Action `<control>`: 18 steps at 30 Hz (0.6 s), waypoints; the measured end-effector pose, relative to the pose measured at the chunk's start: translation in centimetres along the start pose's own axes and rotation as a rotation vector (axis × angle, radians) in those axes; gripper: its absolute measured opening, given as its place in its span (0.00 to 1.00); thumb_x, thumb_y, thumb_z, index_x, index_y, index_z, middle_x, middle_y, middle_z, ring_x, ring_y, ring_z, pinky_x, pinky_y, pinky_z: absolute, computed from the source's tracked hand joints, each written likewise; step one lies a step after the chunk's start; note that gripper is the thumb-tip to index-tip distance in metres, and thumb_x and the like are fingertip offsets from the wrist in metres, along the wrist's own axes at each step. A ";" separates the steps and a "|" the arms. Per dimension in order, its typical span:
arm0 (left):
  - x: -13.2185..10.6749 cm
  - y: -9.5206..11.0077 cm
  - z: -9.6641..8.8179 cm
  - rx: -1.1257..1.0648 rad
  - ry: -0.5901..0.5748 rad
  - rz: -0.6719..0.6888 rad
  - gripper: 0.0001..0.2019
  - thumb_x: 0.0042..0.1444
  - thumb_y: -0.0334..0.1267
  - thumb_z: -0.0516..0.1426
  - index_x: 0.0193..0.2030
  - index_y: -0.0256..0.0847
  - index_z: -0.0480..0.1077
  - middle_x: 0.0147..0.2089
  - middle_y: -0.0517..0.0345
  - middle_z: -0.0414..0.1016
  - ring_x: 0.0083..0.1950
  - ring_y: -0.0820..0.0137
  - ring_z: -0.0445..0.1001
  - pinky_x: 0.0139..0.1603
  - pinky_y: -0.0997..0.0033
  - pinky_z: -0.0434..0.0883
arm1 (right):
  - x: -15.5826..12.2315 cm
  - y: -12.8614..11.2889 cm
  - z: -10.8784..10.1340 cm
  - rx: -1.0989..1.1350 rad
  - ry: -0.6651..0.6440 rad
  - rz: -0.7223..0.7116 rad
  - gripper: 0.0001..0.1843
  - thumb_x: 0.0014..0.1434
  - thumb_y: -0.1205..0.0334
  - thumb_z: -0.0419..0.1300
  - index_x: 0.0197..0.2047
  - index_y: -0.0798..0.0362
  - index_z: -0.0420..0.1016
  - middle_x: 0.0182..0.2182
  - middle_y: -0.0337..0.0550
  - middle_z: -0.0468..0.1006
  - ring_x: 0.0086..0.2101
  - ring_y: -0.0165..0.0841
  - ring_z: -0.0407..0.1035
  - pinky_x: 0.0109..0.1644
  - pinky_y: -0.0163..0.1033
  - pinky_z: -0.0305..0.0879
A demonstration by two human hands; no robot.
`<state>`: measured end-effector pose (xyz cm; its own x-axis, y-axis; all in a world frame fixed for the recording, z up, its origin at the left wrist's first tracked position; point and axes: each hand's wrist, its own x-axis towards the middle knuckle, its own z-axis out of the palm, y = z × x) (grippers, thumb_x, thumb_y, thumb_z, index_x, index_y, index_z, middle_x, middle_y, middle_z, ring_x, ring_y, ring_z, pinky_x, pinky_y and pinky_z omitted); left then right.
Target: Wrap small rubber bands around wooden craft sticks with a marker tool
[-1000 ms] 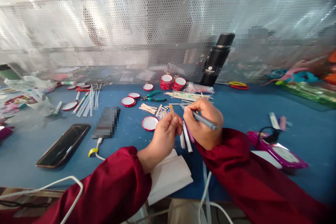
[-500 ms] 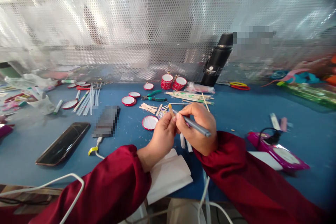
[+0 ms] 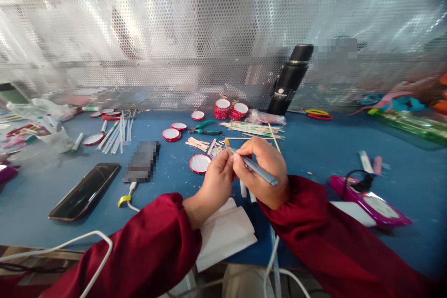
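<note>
My left hand (image 3: pixel 215 181) pinches a short wooden stick (image 3: pixel 228 146) upright above the blue table (image 3: pixel 174 181). My right hand (image 3: pixel 263 172) is closed round a grey pen-like tool (image 3: pixel 258 172), its tip touching the stick near the top. Both hands meet at the middle of the table. A red-rimmed round lid (image 3: pixel 199 163) lies just left of my left hand. White tubes (image 3: pixel 243 189) lie on the table, partly hidden under my right hand. Folded white paper (image 3: pixel 223 230) sits beneath my wrists.
More red lids (image 3: pixel 171 134), two red cups (image 3: pixel 221 108), green pliers (image 3: pixel 206 128) and loose sticks (image 3: pixel 251 128) lie behind the hands. A black flask (image 3: pixel 289 79) leans on the perforated metal screen (image 3: pixel 174 42). A dark phone (image 3: pixel 84 191) lies left, a purple device (image 3: pixel 366 200) right, red-and-yellow scissors (image 3: pixel 316 113) beyond.
My right hand moved left with the grey tool until its tip reached the stick in my left hand. The left hand stayed nearly still.
</note>
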<state>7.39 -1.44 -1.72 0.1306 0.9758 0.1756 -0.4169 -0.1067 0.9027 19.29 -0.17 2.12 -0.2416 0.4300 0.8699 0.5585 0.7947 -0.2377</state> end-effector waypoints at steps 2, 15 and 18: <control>0.0 -0.1 -0.1 0.005 -0.001 0.004 0.21 0.57 0.57 0.61 0.33 0.41 0.64 0.28 0.64 0.60 0.29 0.74 0.58 0.31 0.73 0.59 | 0.0 0.0 0.0 -0.004 0.001 -0.004 0.06 0.59 0.65 0.60 0.33 0.47 0.66 0.27 0.39 0.73 0.31 0.35 0.69 0.36 0.42 0.67; 0.0 0.0 -0.1 0.024 -0.007 0.020 0.21 0.58 0.57 0.61 0.31 0.41 0.63 0.27 0.64 0.60 0.29 0.75 0.58 0.31 0.74 0.59 | 0.0 0.1 0.0 -0.010 0.020 0.000 0.06 0.60 0.65 0.60 0.33 0.47 0.65 0.27 0.39 0.73 0.30 0.35 0.69 0.36 0.41 0.66; 0.1 -0.2 -0.2 0.012 -0.006 0.010 0.21 0.59 0.57 0.60 0.31 0.41 0.62 0.27 0.65 0.59 0.28 0.76 0.55 0.29 0.74 0.56 | 0.0 0.1 0.0 -0.012 0.013 -0.009 0.07 0.60 0.65 0.60 0.32 0.48 0.65 0.26 0.39 0.73 0.30 0.35 0.69 0.35 0.41 0.66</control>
<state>7.29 -1.30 -1.99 0.1316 0.9735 0.1871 -0.4070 -0.1190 0.9056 19.33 -0.12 2.06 -0.2367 0.4169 0.8776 0.5659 0.7934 -0.2243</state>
